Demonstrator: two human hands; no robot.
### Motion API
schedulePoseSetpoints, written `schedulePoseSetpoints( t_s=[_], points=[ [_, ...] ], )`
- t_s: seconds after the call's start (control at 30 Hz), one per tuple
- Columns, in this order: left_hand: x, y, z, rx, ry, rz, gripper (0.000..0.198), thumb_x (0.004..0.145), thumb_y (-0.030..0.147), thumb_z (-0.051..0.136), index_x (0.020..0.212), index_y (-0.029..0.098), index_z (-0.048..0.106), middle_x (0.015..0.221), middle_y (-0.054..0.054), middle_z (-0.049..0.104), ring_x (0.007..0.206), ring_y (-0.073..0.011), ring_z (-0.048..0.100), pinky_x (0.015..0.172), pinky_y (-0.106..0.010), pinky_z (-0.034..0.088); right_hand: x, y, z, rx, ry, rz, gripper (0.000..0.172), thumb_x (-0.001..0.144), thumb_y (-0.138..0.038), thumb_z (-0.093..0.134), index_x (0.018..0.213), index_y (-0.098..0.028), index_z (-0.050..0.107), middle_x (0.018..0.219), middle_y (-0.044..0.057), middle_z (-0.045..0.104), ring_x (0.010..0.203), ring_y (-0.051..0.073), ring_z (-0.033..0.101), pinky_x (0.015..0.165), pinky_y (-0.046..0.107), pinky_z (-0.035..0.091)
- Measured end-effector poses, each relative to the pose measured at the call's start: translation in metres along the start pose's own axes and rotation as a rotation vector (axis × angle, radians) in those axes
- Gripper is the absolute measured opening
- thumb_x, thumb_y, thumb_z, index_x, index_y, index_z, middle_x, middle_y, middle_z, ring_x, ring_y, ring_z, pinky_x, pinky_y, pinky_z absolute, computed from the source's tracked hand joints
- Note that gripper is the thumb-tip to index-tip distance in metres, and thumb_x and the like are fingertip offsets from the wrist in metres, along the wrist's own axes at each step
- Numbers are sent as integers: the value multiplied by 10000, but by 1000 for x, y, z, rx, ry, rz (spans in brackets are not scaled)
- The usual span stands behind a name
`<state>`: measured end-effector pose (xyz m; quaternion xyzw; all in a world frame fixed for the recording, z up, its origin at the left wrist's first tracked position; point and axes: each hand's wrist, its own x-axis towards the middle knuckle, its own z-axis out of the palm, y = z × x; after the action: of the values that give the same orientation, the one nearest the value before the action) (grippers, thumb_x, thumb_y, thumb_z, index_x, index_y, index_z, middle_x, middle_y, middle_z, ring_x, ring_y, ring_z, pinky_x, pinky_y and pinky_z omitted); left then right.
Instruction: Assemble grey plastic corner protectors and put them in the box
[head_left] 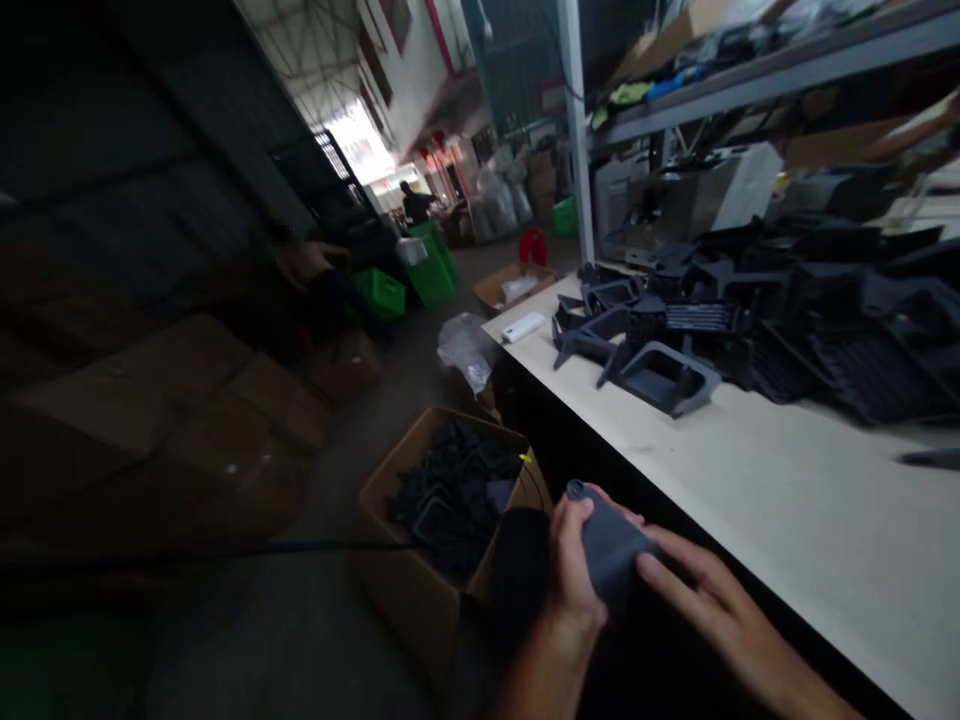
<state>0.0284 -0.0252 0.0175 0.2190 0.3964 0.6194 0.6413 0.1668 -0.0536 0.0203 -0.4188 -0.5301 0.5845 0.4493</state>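
Both my hands are on one dark grey plastic part [616,552], in front of the table's near edge. My left hand [576,565] grips its left side, thumb on top near a small round boss at one corner. At the other end, my right hand [701,590] has thumb and fingers closed on the part's edge. To the left stands an open cardboard box [412,615] filled with similar dark plastic parts [454,495]. A large pile of dark plastic parts [750,300], some frame-shaped and some ribbed, lies on the white table [675,465].
A white phone-like object [523,327] lies at the table's far left corner. Beyond are a clear plastic bag [466,348], another cardboard box [491,290] and green crates [431,268]. Large cartons [225,430] stand left. A shelf [757,80] spans above the pile. Two people are in the background.
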Motion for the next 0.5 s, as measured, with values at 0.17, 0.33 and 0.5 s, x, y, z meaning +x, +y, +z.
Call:
schedulePoseSetpoints(
  t_s=[0.17,0.33,0.5],
  points=[
    [-2,-5,-5,18,89,51,339,784,486,677,921,176,674,751,-75,721,768,-266,716,780,-369,536,4,8,10,5,83,7,638,794,-775,704,1120,-242,834,1283,119,757,1289,395,645,1121,460,520],
    [3,3,-2,-189,118,-119,302,720,438,699,844,163,697,703,-80,693,747,-272,708,798,-389,542,9,-2,5,-9,-39,50,639,833,-746,682,1175,-222,815,1277,108,762,1260,382,671,1037,443,583],
    [2,16,1,-422,120,-193,164,780,303,626,738,156,686,636,-86,680,647,-235,684,830,-400,554,2,-16,-11,-207,-28,-46,551,796,-739,696,1071,-288,853,1178,72,800,1155,362,724,1027,396,592]
  ],
)
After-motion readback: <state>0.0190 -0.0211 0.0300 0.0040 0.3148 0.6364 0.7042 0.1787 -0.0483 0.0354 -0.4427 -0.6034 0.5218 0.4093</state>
